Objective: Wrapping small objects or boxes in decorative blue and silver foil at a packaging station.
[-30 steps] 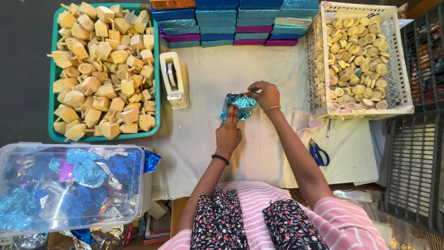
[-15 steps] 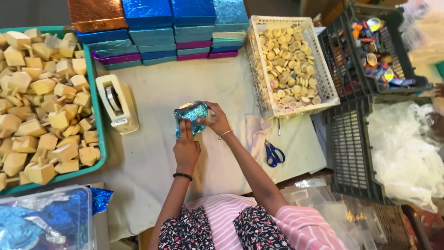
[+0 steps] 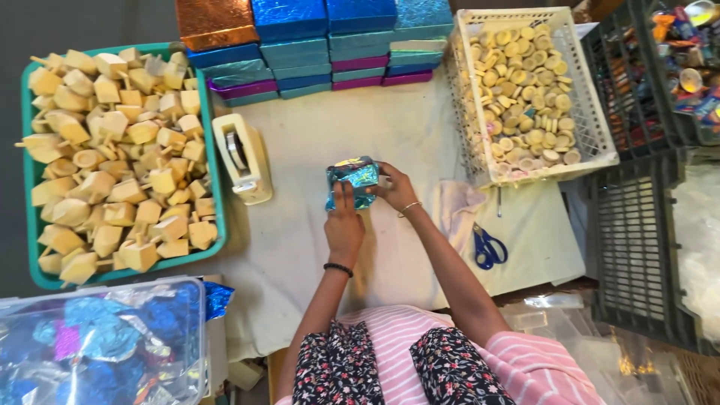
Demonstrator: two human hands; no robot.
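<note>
A green tray (image 3: 30, 187) of wooden blocks sits far left, a tape dispenser (image 3: 241, 157) within reach. At the table's middle, the left hand (image 3: 345, 225) presses the blue foil parcel (image 3: 351, 182) flat while the right hand (image 3: 396, 187) pinches its edge, keeping the wrap tight. Scissors (image 3: 487, 247) lie right.

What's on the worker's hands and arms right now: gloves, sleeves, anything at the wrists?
No gloves: both hands are bare. The left hand has a thin black band round its wrist. The right hand has a slim gold-coloured bangle at the wrist. Both forearms are uncovered; pink-and-white striped cloth shows only at the bottom edge.
</note>
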